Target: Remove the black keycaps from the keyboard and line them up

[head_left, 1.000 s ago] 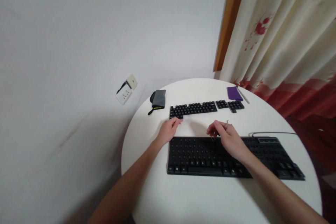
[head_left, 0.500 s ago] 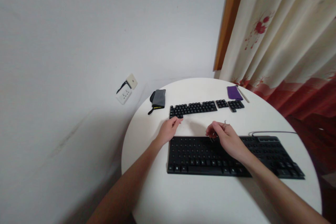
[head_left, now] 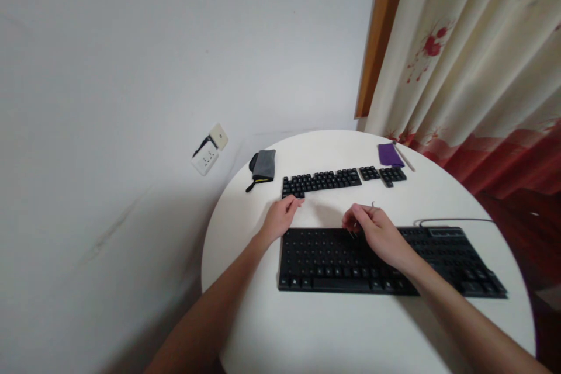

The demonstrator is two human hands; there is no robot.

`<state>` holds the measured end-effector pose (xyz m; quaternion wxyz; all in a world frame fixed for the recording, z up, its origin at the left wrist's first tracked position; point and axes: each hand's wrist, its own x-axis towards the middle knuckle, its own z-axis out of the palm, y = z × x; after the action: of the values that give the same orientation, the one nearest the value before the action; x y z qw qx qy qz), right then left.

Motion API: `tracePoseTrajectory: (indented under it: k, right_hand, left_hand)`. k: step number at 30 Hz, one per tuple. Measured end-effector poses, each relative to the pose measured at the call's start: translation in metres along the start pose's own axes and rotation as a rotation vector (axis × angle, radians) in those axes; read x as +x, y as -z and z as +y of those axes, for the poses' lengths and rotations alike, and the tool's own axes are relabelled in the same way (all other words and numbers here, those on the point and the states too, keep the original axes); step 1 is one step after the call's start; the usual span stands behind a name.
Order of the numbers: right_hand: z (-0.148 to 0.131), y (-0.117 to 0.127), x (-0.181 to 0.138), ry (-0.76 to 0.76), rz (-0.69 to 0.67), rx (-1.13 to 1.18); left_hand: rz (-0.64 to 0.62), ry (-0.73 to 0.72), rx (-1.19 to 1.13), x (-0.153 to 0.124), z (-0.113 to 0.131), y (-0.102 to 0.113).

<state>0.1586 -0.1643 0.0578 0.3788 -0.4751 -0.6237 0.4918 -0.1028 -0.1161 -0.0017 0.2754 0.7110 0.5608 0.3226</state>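
A black keyboard [head_left: 342, 283] lies across the white table, with many keycaps off its upper left part and its bottom row still capped. Over its upper middle my right hand [head_left: 372, 231] is closed on a thin wire keycap puller [head_left: 352, 235], whose prongs point down below the fingers. Loose black keycaps [head_left: 324, 181] are laid in rows beyond the keyboard. At their near left end my left hand [head_left: 280, 215] rests on the table, fingers curled together against the lowest caps. Whatever may be between those fingertips is hidden.
A grey pouch [head_left: 264, 165] sits at the back left of the round table [head_left: 272, 333]. To the back right are a purple cloth [head_left: 390, 155] and a white pen-like stick [head_left: 405, 159]. The keyboard cable [head_left: 456, 220] runs off the right edge. Wall and curtain stand behind.
The view has shifted very slightly. My right hand has turned a little, and the puller's prongs show more plainly below its fingers. My left hand stays by the loose keycaps.
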Motion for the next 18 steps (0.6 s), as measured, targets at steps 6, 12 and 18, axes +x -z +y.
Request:
tracePoseTrajectory:
  k: [6,12,18]
  right_hand:
    - [0.0021,-0.0004,0.0004,-0.001,-0.006,0.013]
    - [0.0011,0.0001,-0.0001,0.003,-0.006,0.009]
    - [0.0008,-0.0002,-0.0008,0.000,-0.009,0.017]
  left_hand:
    - [-0.011,0.005,0.017,0.0008,-0.0007,-0.0004]
    - [-0.003,0.008,0.007,0.0003,-0.0003,0.0004]
    - [-0.012,0.034,-0.022,0.0006,-0.0013,-0.0003]
